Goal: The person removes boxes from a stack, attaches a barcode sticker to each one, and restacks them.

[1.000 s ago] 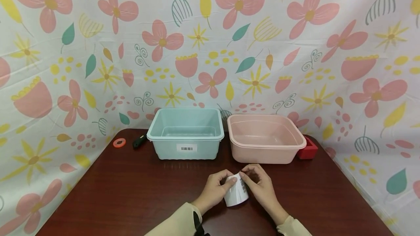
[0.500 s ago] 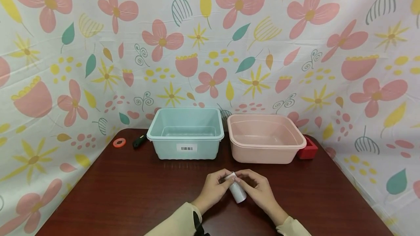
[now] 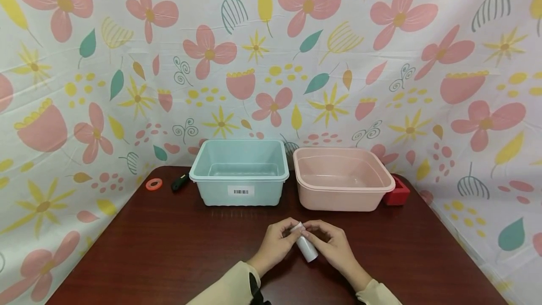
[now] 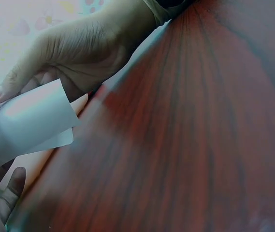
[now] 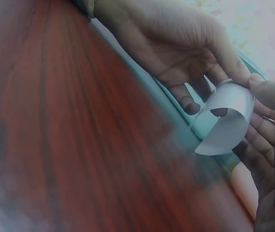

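Observation:
A white sheet of paper (image 3: 306, 249), curled into a short tube, is held between both hands just over the front middle of the table. My left hand (image 3: 273, 244) pinches its upper end from the left, thumb on top. From the right, my right hand (image 3: 335, 247) pinches the same end, the two thumbs nearly meeting. In the right wrist view the curled paper (image 5: 238, 99) forms an open loop whose free edge hangs loose. The left wrist view shows the paper's (image 4: 31, 121) smooth outer face and a second layer beneath. Some fingertips are hidden behind it.
A light blue basin (image 3: 241, 180) with a barcode label stands at the back of the dark red table (image 3: 178, 248). Right of it is a pink basin (image 3: 340, 194), partly covering a red box (image 3: 398, 197). An orange ring (image 3: 154, 184) and a black-handled object (image 3: 180, 182) lie back left.
A second ago the paper was wider, with dark print showing. The hands have curled it into a narrower tube, its print now out of sight. Over the last half second it has barely moved.

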Action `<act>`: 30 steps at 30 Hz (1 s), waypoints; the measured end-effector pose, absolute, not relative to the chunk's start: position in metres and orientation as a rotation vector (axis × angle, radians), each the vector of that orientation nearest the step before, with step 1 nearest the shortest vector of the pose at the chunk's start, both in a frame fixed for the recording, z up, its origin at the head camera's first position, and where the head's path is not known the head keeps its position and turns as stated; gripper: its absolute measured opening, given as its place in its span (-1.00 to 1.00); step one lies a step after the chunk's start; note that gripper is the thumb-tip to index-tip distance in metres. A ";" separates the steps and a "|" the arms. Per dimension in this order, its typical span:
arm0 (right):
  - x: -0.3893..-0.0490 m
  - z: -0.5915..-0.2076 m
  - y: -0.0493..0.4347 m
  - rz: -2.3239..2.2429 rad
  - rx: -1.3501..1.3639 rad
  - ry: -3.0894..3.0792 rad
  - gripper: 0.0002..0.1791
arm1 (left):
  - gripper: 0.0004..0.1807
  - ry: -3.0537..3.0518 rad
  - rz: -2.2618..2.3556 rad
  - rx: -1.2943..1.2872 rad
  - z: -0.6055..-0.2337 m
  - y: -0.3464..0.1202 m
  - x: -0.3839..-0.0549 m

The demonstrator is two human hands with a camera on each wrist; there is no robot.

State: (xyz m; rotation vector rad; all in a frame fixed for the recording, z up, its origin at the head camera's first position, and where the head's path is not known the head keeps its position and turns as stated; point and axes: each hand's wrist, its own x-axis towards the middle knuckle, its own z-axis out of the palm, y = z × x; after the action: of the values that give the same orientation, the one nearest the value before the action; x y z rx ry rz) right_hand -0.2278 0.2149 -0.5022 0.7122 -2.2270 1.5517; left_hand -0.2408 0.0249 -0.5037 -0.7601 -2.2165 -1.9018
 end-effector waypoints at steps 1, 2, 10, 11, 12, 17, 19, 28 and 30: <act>-0.228 -0.502 0.215 1.551 0.709 -2.231 -0.81 | -0.89 -2.223 -1.900 -0.755 -0.504 0.025 -0.241; -0.228 -0.502 0.215 1.548 0.707 -2.233 -0.82 | -0.89 -2.230 -1.898 -0.750 -0.503 0.025 -0.241; -0.229 -0.503 0.216 1.512 0.708 -2.228 -0.82 | -0.86 -2.231 -1.930 -0.784 -0.486 0.023 -0.231; -0.228 -0.503 0.216 1.512 0.708 -2.225 -0.82 | -0.86 -2.231 -1.932 -0.787 -0.482 0.022 -0.229; -0.228 -0.503 0.216 1.513 0.711 -2.222 -0.82 | -0.86 -2.230 -1.928 -0.792 -0.478 0.021 -0.226; -0.226 -0.501 0.215 1.522 0.723 -2.212 -0.82 | -0.87 -2.230 -1.897 -0.796 -0.468 0.019 -0.219; -0.226 -0.500 0.215 1.526 0.723 -2.215 -0.83 | -0.87 -2.227 -1.894 -0.801 -0.467 0.018 -0.218; -0.226 -0.500 0.215 1.529 0.727 -2.210 -0.83 | -0.87 -2.253 -1.849 -0.800 -0.479 0.021 -0.226; -0.226 -0.500 0.215 1.535 0.724 -2.212 -0.83 | -0.87 -2.252 -1.847 -0.790 -0.487 0.022 -0.231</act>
State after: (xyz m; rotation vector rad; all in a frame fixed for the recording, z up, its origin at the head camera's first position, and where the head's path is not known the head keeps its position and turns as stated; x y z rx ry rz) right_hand -0.2256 0.2146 -0.4999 0.7240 -2.2119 1.5346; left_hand -0.2306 0.0222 -0.4867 -0.7897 -2.2517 -1.8474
